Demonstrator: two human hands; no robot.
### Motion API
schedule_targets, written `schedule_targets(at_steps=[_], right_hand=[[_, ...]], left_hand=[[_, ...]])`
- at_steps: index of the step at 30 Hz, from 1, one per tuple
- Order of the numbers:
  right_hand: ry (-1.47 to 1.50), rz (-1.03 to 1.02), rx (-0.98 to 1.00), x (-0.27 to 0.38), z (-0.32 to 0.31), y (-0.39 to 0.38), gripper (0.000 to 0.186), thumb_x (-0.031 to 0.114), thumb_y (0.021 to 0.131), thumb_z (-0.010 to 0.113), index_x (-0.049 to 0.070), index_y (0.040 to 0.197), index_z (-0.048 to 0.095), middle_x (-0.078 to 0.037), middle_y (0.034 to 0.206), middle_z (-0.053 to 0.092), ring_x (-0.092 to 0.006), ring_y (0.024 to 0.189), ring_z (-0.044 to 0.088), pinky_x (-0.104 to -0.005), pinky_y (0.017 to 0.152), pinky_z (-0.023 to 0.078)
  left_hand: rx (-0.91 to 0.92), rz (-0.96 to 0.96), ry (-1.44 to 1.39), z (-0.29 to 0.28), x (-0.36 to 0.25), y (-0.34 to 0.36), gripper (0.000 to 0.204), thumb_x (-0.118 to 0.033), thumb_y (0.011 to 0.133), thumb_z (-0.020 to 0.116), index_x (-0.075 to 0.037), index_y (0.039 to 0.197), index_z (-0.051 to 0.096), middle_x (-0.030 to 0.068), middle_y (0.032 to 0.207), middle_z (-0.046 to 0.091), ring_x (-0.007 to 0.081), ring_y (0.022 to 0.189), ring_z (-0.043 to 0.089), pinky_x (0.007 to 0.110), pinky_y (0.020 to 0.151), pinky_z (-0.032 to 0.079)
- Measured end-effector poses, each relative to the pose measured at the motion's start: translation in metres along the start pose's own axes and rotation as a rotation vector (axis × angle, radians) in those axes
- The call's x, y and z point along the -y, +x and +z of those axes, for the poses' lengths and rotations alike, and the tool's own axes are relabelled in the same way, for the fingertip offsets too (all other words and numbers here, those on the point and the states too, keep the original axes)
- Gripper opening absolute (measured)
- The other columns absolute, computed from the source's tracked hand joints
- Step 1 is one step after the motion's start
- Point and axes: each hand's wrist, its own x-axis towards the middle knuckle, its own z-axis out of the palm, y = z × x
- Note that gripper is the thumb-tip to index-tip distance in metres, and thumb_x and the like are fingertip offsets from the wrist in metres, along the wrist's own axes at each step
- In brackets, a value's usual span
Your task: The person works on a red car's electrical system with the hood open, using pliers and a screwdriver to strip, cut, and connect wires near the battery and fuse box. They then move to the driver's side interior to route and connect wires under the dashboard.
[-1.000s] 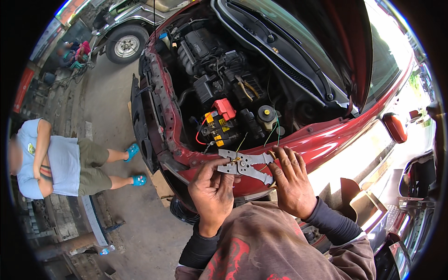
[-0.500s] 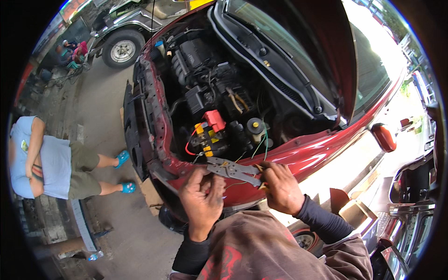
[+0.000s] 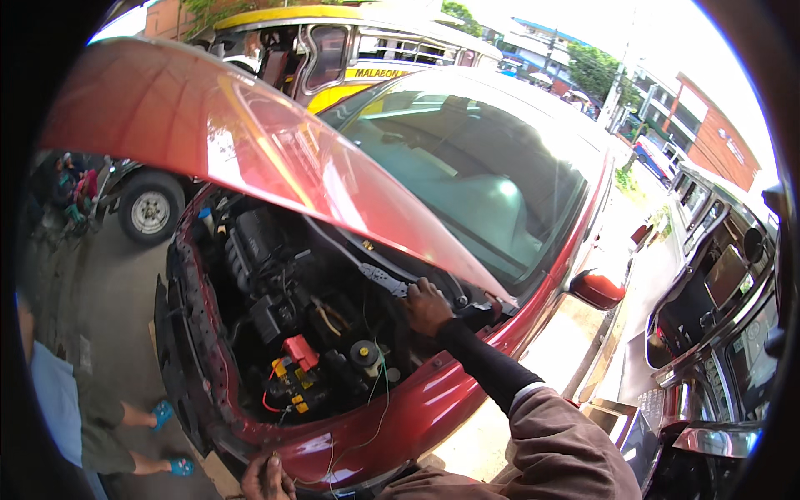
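My right hand (image 3: 428, 307) reaches over the engine bay of a red car, fingers closed on the handles of a grey wire stripper (image 3: 383, 278), which lies at the windscreen cowl below the raised bonnet (image 3: 250, 142). My left hand (image 3: 268, 479) is low at the front bumper, fingers pinched on a thin wire (image 3: 332, 454). Thin green wires hang over the fender near the round reservoir cap (image 3: 364, 352). The battery (image 3: 289, 387), with a red terminal cover (image 3: 301, 352) beside it, sits in the front corner of the bay.
A person in a light blue shirt (image 3: 57, 400) stands at the left. People (image 3: 71, 192) sit farther back by a vehicle wheel (image 3: 151, 208). A yellow-trimmed jeepney (image 3: 367, 62) stands behind the car; another vehicle (image 3: 717, 308) is close at the right beyond the wing mirror (image 3: 597, 287).
My view has tilted up toward the windscreen and street. My right hand has carried the wire stripper up and away to the cowl, while my left hand has stayed low at the front.
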Motion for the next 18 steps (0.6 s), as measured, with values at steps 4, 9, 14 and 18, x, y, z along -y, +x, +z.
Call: schedule_targets(at_steps=[4,9,14,18], right_hand=[[-0.092,-0.016,0.027,-0.027,0.018,0.025,0.046,0.037,0.094,0.068,-0.001,0.119,0.062,-0.024,0.126,0.061,-0.0396,0.121,0.062,-0.0526,0.1,0.049],[-0.134,-0.025,0.112,-0.026,0.025,0.017,0.046,0.037,0.093,0.065,0.001,0.12,0.063,-0.021,0.132,0.06,-0.0345,0.133,0.056,-0.0502,0.105,0.045],[-0.216,-0.03,-0.001,-0.025,0.027,0.014,0.043,0.039,0.093,0.065,0.004,0.119,0.063,-0.017,0.129,0.061,-0.0318,0.127,0.057,-0.0482,0.102,0.041],[-0.207,0.055,-0.028,0.009,0.005,0.009,0.044,0.041,0.093,0.071,0.006,0.119,0.066,-0.017,0.129,0.06,-0.0343,0.121,0.059,-0.0499,0.1,0.045]], left_hand=[[-0.057,0.028,-0.166,0.003,-0.008,-0.019,0.023,-0.026,0.102,0.068,-0.004,0.095,0.068,-0.0021,0.067,0.053,0.0085,0.049,0.045,0.024,0.044,0.032],[-0.113,-0.034,-0.281,-0.004,0.007,-0.024,0.019,-0.023,0.103,0.066,-0.005,0.104,0.068,0.0,0.079,0.061,0.0085,0.055,0.051,0.022,0.047,0.039],[0.023,-0.166,-0.533,-0.015,0.02,-0.023,0.013,-0.017,0.103,0.066,-0.005,0.11,0.068,0.0022,0.096,0.068,0.0097,0.07,0.062,0.023,0.052,0.047],[-0.027,-0.054,-0.421,-0.007,0.017,-0.019,0.014,-0.015,0.099,0.07,-0.006,0.11,0.068,0.0044,0.093,0.069,0.0199,0.074,0.067,0.032,0.062,0.054]])
